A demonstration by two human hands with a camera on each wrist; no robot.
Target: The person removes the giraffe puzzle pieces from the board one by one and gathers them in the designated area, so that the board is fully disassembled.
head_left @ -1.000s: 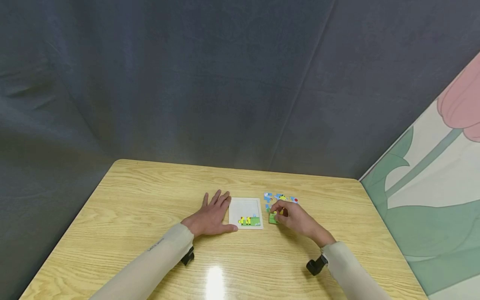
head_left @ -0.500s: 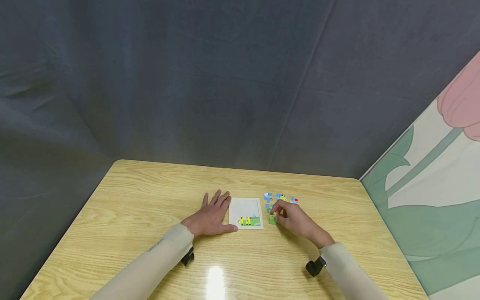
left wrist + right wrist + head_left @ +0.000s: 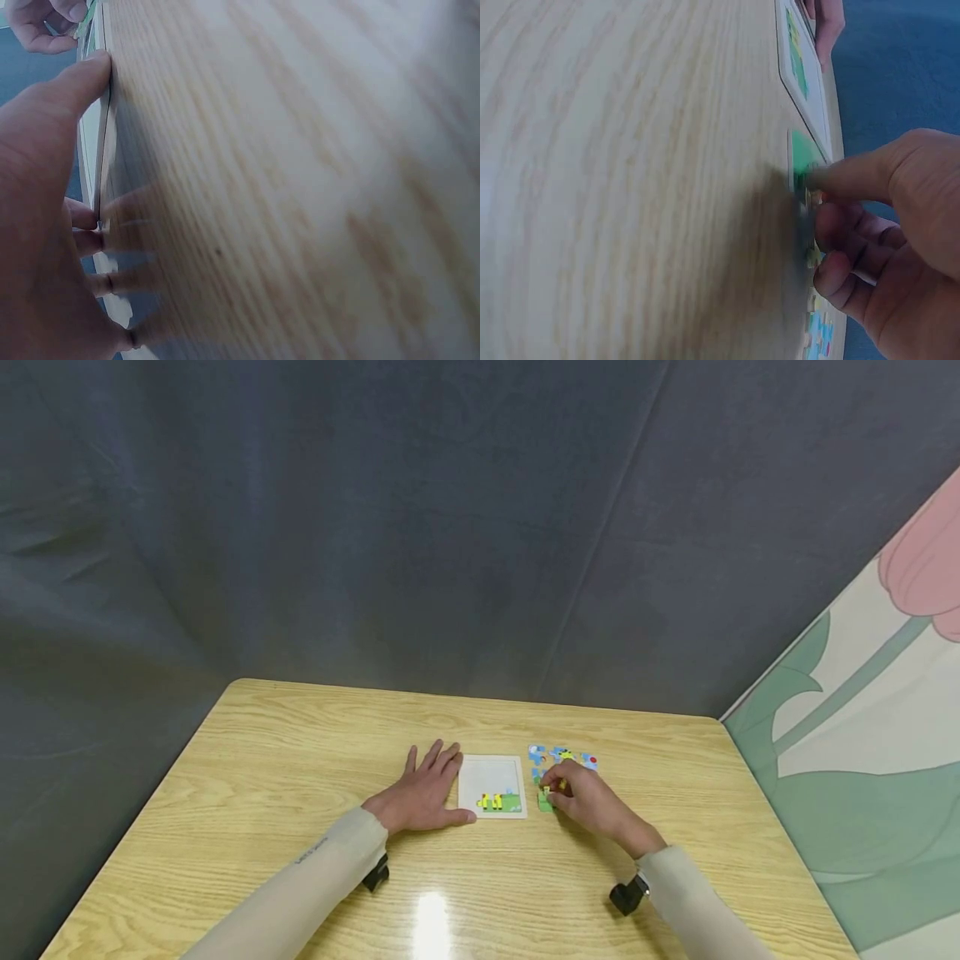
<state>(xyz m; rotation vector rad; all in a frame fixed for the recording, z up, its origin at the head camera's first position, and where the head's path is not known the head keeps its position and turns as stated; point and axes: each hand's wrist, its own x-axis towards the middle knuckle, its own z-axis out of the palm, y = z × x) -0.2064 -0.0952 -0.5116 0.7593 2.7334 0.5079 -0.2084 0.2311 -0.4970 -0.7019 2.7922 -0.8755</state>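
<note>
My left hand point(image 3: 423, 797) lies with fingers spread on the table, its thumb and fingertips against the left side of a white puzzle tray point(image 3: 467, 777). Along the tray's lower edge sit joined jigsaw pieces point(image 3: 512, 802), green with yellow figures. Just right of the tray, my right hand point(image 3: 596, 802) pinches a green jigsaw piece point(image 3: 544, 802) between thumb and fingers, low at the table. In the right wrist view the thumb tip meets this green piece point(image 3: 804, 154), and the fingers curl beside it. Part of the piece is hidden by the fingertips.
Several loose blue and yellow jigsaw pieces point(image 3: 564, 754) lie behind the right hand. The wooden table point(image 3: 337, 727) ends at a dark curtain point(image 3: 420, 568) at the back. A flower-patterned cloth point(image 3: 862, 760) hangs on the right.
The green piece in my right hand has shifted and turned slightly, and the right wrist has moved a little left. My left hand and the tray have stayed put.
</note>
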